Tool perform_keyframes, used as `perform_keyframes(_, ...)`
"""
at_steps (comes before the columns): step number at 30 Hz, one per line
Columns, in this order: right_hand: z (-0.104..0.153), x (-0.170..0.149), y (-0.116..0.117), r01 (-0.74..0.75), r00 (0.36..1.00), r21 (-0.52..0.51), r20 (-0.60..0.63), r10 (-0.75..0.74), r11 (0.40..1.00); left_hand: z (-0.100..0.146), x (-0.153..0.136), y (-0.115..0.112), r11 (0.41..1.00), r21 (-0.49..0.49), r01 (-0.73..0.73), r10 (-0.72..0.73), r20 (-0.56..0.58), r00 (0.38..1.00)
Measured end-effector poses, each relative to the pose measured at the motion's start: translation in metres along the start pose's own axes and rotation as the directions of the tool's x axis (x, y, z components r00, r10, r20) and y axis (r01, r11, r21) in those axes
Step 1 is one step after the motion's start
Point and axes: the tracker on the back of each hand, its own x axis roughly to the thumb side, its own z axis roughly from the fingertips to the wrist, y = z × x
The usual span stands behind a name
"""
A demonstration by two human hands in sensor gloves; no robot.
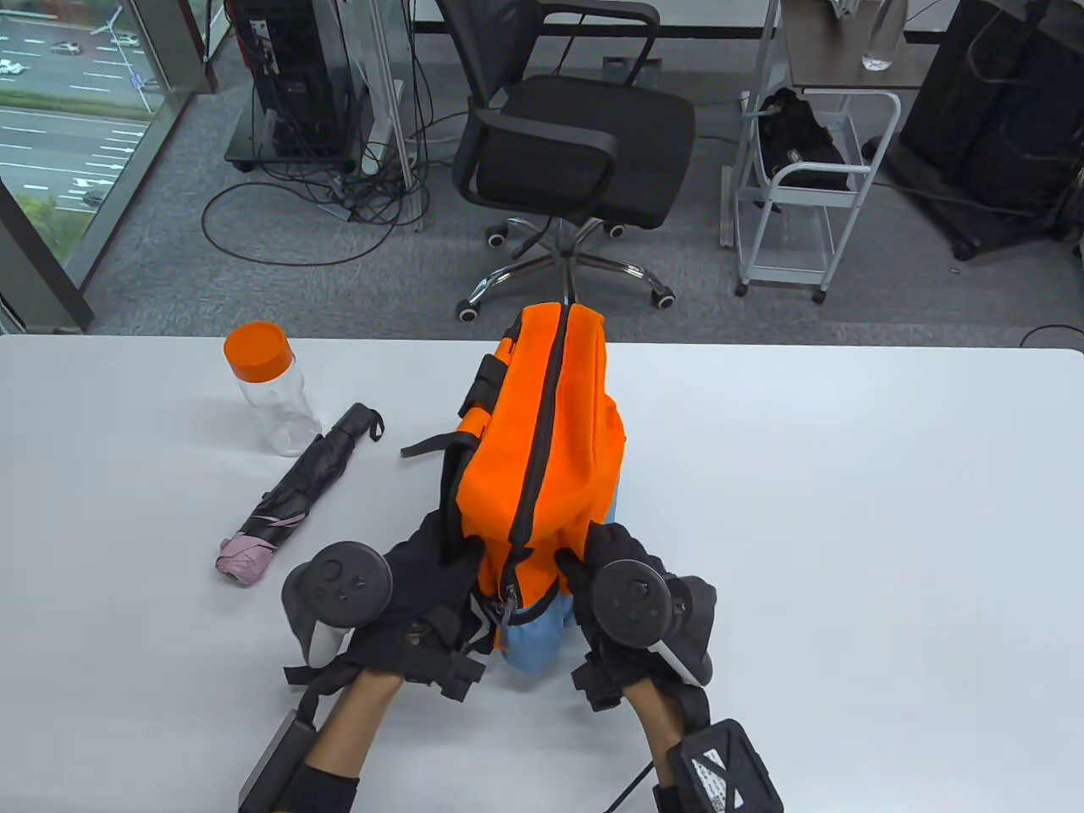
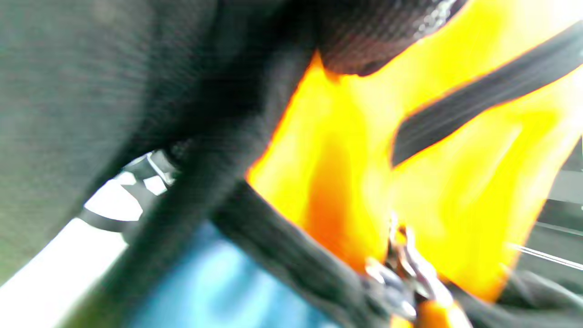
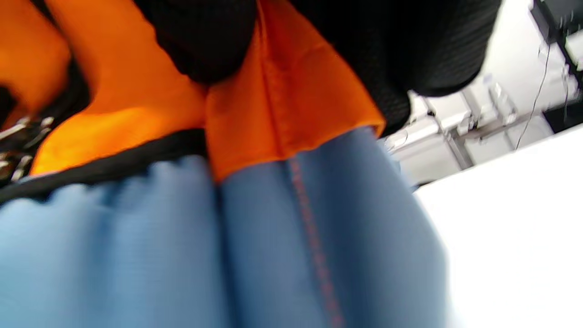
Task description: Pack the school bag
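Office chair (image 1: 576, 144), white cart (image 1: 804, 178), cables (image 1: 339, 195) behind table.

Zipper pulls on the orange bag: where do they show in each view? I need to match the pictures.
Table view: zipper pulls at the bag's near end, between both hands.
Left wrist view: lower middle-right, blurred.
Right wrist view: far left edge, partly cut off.
Shared landmark: the blue fabric below the orange.
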Motion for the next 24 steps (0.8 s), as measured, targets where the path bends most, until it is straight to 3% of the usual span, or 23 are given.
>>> perform_keyframes(2,0.0,-0.01,-0.005,0.143,0.989,-0.001,-0.041,-0.143,0.99,0.001,0.0,0.002,0.998,-0.063,-0.011,0.013,0.031,0.999)
perform_keyframes(4,0.006,-0.015,-0.003,0.158,0.984,-0.005,-0.081,-0.158,0.987,0.001,0.005,-0.002,0.996,-0.089,0.026,-0.018,0.086,0.996)
perform_keyframes(5,0.011,-0.017,-0.002,0.139,0.988,-0.012,-0.061,-0.139,0.99,-0.003,0.004,-0.002,0.978,-0.205,0.036,-0.005,0.153,0.988)
perform_keyframes(7,0.014,-0.021,-0.001,0.143,0.988,-0.029,-0.055,-0.144,0.989,-0.002,-0.002,0.01,0.937,-0.347,-0.032,0.1,0.179,0.979)
perform_keyframes(9,0.013,-0.024,0.0,0.189,0.98,-0.013,-0.067,-0.189,0.982,-0.003,-0.011,0.036,0.97,-0.202,-0.136,0.171,0.163,0.972)
perform_keyframes(11,0.013,-0.025,0.001,0.214,0.975,0.0,-0.057,-0.213,0.977,-0.006,-0.024,0.063,0.991,-0.028,-0.131,0.133,0.053,0.99)
perform_keyframes(12,0.013,-0.024,0.001,0.213,0.976,0.007,-0.054,-0.212,0.977,-0.01,-0.033,0.074,0.999,0.018,-0.046,0.046,0.011,0.999)
perform_keyframes(14,0.013,-0.022,0.001,0.209,0.977,0.019,-0.053,-0.207,0.978,-0.019,-0.052,0.084,0.989,-0.021,0.149,-0.151,-0.108,0.983)
perform_keyframes(17,0.012,-0.021,0.001,0.202,0.978,0.026,-0.048,-0.201,0.979,-0.04,-0.089,0.081,0.885,-0.18,0.43,-0.464,-0.237,0.854)
perform_keyframes(19,0.013,-0.022,0.001,0.208,0.977,0.023,-0.051,-0.206,0.978,-0.052,-0.109,0.073,0.798,-0.306,0.519,-0.593,-0.248,0.766)
perform_keyframes(21,0.013,-0.024,0.001,0.206,0.977,0.015,-0.064,-0.204,0.978,-0.062,-0.133,0.062,0.725,-0.46,0.513,-0.654,-0.224,0.722)
perform_keyframes(24,0.013,-0.024,0.001,0.203,0.977,0.025,-0.066,-0.201,0.979,-0.069,-0.163,0.047,0.625,-0.565,0.539,-0.745,-0.225,0.628)
